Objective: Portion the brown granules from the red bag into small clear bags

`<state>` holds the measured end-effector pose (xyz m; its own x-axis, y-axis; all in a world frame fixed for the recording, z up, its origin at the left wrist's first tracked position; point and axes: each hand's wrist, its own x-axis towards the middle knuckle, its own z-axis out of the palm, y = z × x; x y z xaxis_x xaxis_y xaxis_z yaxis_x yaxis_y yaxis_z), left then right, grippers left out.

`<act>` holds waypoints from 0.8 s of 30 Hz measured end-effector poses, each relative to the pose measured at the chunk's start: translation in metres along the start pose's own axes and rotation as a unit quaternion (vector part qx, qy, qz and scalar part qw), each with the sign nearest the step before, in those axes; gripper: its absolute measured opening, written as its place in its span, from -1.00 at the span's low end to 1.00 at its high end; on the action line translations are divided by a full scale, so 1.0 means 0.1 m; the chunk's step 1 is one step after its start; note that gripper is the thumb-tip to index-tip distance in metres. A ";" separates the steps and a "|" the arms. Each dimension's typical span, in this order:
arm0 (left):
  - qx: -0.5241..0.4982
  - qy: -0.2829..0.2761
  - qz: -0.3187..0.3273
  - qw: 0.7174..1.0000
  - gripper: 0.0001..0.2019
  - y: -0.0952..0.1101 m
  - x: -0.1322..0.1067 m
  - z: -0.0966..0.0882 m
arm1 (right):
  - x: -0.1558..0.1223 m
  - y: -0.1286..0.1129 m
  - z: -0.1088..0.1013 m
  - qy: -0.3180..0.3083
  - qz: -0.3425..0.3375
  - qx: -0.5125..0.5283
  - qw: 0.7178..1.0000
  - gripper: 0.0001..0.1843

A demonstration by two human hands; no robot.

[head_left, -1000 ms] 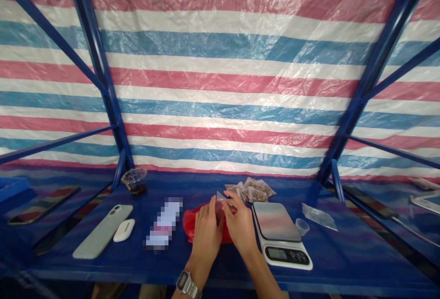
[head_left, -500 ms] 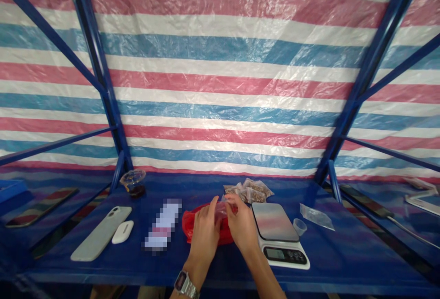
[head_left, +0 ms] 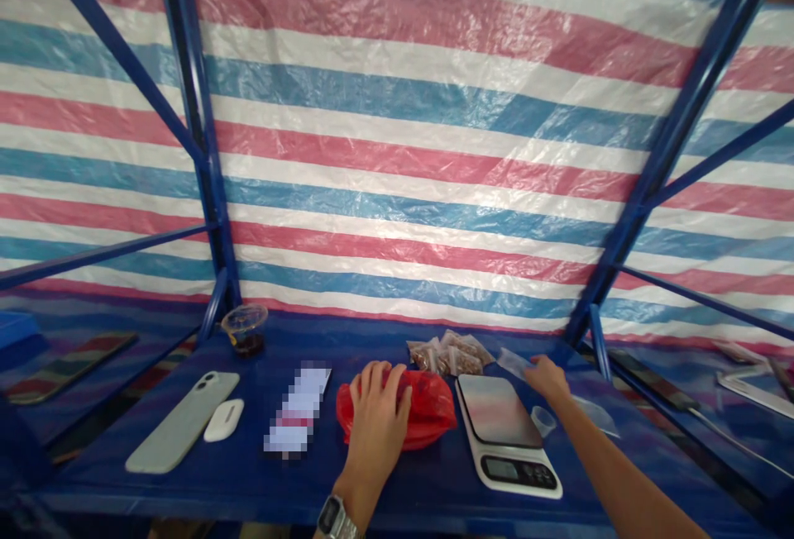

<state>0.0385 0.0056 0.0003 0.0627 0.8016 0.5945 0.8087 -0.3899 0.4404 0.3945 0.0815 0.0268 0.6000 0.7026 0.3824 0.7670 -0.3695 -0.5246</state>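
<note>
My left hand (head_left: 376,417) lies on a red plastic bag (head_left: 428,407) on the blue shelf, fingers curved over its top. My right hand (head_left: 546,376) reaches past the far right corner of a small digital scale (head_left: 504,423) and pinches a small clear plastic bag (head_left: 514,362). Behind the red bag and beside the scale lies a heap of small filled clear packets (head_left: 450,351). A tiny clear cup (head_left: 544,420) stands right of the scale, with more clear bags (head_left: 596,416) beside it.
On the left of the shelf lie a pale phone (head_left: 183,421), a white earbud case (head_left: 224,420), a blurred card (head_left: 298,409) and a lidded cup with dark liquid (head_left: 245,329). Blue frame posts (head_left: 211,217) rise at both sides. More phones rest on the neighbouring shelves (head_left: 68,365).
Both hands were together over the red bag holding a small clear bag. Now my right hand has gone right beyond the scale to a clear bag, and my left rests on the red bag.
</note>
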 end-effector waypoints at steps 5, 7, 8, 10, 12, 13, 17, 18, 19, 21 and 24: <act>0.006 -0.006 -0.046 0.999 -0.70 0.05 0.07 -0.07 | -0.10 -0.16 0.17 -0.069 -0.057 -0.036 0.995 -0.71; 0.013 -0.010 -0.062 0.998 -0.69 0.06 0.08 -0.08 | -0.15 -0.34 0.25 -0.101 -0.107 -0.023 0.989 -0.78; 0.016 -0.014 -0.065 0.998 -0.69 0.06 0.07 -0.09 | -0.16 -0.43 0.28 -0.112 -0.127 -0.018 0.985 -0.79; 0.021 -0.018 -0.064 0.998 -0.68 0.05 0.06 -0.09 | -0.20 -0.56 0.32 -0.124 -0.158 -0.011 0.980 -0.75; 0.026 -0.016 -0.056 0.998 -0.68 0.02 0.06 -0.09 | -0.25 -0.62 0.34 -0.132 -0.181 -0.012 0.974 -0.71; 0.028 -0.013 -0.052 0.998 -0.68 0.00 0.05 -0.10 | -0.27 -0.63 0.35 -0.139 -0.192 -0.014 0.972 -0.70; 0.025 -0.020 -0.043 0.999 -0.70 -0.05 0.06 -0.14 | -0.36 -0.61 0.39 -0.182 -0.213 -0.029 0.959 -0.76; 0.026 -0.020 -0.045 0.998 -0.70 -0.06 0.06 -0.15 | -0.38 -0.60 0.41 -0.190 -0.214 -0.033 0.958 -0.79; 0.028 -0.018 -0.047 0.998 -0.70 -0.06 0.06 -0.15 | -0.39 -0.60 0.43 -0.197 -0.214 -0.036 0.956 -0.81; 0.031 -0.016 -0.048 0.998 -0.70 -0.06 0.06 -0.16 | -0.40 -0.60 0.46 -0.207 -0.211 -0.042 0.954 -0.84; 0.027 -0.017 -0.048 0.998 -0.70 -0.07 0.06 -0.15 | -0.38 -0.61 0.48 -0.223 -0.207 -0.048 0.951 -0.79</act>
<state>0.0244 0.0068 0.0106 0.0026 0.8494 0.5278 0.8421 -0.2865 0.4569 0.3147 0.1065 0.0081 0.1022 0.9802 0.1696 0.9468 -0.0435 -0.3188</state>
